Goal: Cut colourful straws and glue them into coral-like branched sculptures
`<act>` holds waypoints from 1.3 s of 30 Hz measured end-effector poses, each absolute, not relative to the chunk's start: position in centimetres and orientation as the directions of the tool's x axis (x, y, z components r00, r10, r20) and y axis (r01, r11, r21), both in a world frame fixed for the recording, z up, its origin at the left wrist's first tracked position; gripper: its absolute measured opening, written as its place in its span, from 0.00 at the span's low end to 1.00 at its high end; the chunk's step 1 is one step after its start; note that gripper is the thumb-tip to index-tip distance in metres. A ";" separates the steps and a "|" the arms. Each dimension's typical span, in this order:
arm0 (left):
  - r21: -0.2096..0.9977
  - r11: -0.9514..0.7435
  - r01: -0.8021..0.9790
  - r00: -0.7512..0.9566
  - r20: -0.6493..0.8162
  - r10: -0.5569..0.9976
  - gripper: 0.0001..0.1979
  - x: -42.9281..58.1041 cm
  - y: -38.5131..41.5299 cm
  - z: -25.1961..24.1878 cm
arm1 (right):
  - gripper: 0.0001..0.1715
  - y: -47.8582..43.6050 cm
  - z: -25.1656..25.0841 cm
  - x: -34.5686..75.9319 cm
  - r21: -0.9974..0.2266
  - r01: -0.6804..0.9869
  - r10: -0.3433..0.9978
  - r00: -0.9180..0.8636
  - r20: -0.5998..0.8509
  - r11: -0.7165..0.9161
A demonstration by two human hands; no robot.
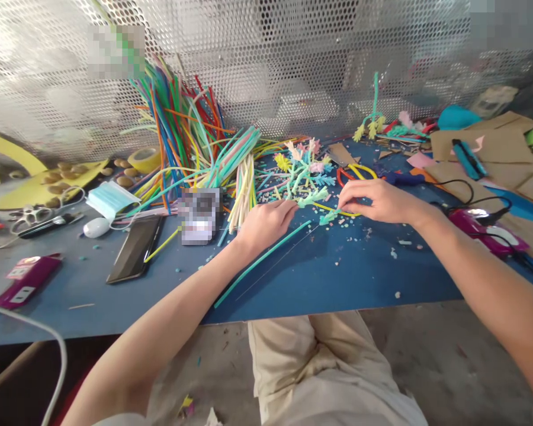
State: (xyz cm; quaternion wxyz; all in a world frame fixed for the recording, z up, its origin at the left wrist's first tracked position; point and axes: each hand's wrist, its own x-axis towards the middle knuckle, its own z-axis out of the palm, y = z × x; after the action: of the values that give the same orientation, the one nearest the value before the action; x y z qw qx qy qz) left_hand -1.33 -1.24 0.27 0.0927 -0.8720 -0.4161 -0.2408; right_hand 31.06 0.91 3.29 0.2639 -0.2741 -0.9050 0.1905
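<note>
My left hand (266, 223) is closed, its fingertips pinching the end of a pale green fringed sprig (314, 196). Just to the right, my right hand (379, 200) has its thumb and fingers together at the tip of a teal fringed piece (328, 218), which lies low over the table. Below my left hand, a long teal strip (262, 263) runs slantwise toward the table's front edge. A thin thread or wire lies alongside it. Behind both hands sits a cluster of fringed flowers (308, 163) in pink, yellow and blue, on green stems.
Bundles of coloured strips (182, 130) lean against a perforated metal panel (293, 77). Left are a dark phone (134, 248), a face mask (111, 198), scissors (36, 214) and a purple box (29, 279). Cardboard pieces (466, 142) and a cabled pink device (488, 232) lie right.
</note>
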 end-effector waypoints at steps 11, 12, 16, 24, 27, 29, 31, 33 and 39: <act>0.155 -0.671 0.725 0.517 0.521 0.679 0.12 -0.8 -1.6 0.0 | 0.08 0.2 1.9 27.8 -0.166 0.544 0.491 -0.531 0.691 0.823; 0.166 -0.686 0.709 0.523 0.529 0.668 0.12 -0.6 -1.7 0.0 | 0.08 0.2 1.7 27.4 -0.113 0.562 0.464 -0.534 0.707 0.820; 0.171 -0.727 0.665 0.536 0.568 0.624 0.11 -0.3 -1.9 -0.2 | 0.05 0.3 1.0 26.4 0.028 0.605 0.414 -0.578 0.703 0.796; 0.255 -0.682 0.686 0.495 0.524 0.694 0.12 -0.4 -2.1 0.3 | 0.05 0.3 1.0 26.4 0.108 0.618 0.381 -0.603 0.701 0.779; 0.267 -0.673 0.690 0.491 0.510 0.706 0.12 -0.4 -2.2 0.5 | 0.05 0.3 1.0 26.3 0.120 0.618 0.362 -0.595 0.717 0.777; 0.279 -0.668 0.689 0.486 0.506 0.712 0.12 -0.3 -2.2 0.5 | 0.06 0.3 1.0 26.2 0.138 0.623 0.354 -0.596 0.721 0.770; 0.289 -0.667 0.687 0.481 0.507 0.715 0.11 -0.3 -2.2 0.5 | 0.07 0.3 0.9 26.3 0.143 0.630 0.356 -0.595 0.721 0.763; 0.296 -0.667 0.684 0.478 0.509 0.716 0.11 -0.3 -2.2 0.5 | 0.06 0.3 0.9 26.3 0.118 0.634 0.368 -0.578 0.728 0.764; 0.292 -0.667 0.685 0.483 0.503 0.716 0.11 -0.5 -2.1 0.5 | 0.08 0.2 1.6 27.0 -0.089 0.643 0.447 -0.419 0.790 0.760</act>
State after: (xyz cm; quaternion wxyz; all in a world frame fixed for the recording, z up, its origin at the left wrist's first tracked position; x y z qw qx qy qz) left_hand -0.46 -2.08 0.48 -0.0258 -0.8607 -0.4070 -0.3046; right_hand 27.03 0.22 1.65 0.4287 -0.3265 -0.8345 -0.1147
